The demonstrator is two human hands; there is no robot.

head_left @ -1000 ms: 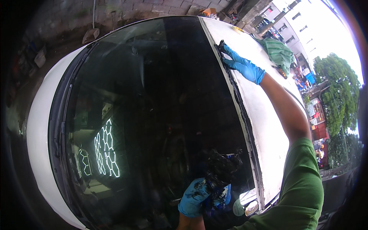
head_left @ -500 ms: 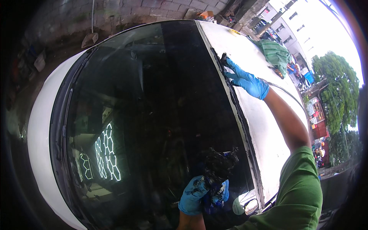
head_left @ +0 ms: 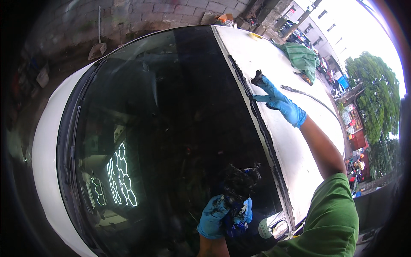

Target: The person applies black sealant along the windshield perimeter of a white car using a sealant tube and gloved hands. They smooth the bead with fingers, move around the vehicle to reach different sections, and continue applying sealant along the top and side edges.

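Your right hand (head_left: 280, 103), blue-gloved, pinches a small black blob (head_left: 257, 78) against the dark seam (head_left: 261, 124) where the windshield (head_left: 171, 128) meets the white roof (head_left: 295, 145). Left hand (head_left: 218, 214) is clenched round a messy black wad (head_left: 239, 182) low on the glass. Looks like most of that seam toward you isn't worked yet.

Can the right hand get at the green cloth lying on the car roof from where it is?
Probably yes. The right hand rests at the windshield's edge trim, and bare white roof lies between it and the green cloth, with nothing in the way, though the arm looks nearly stretched.
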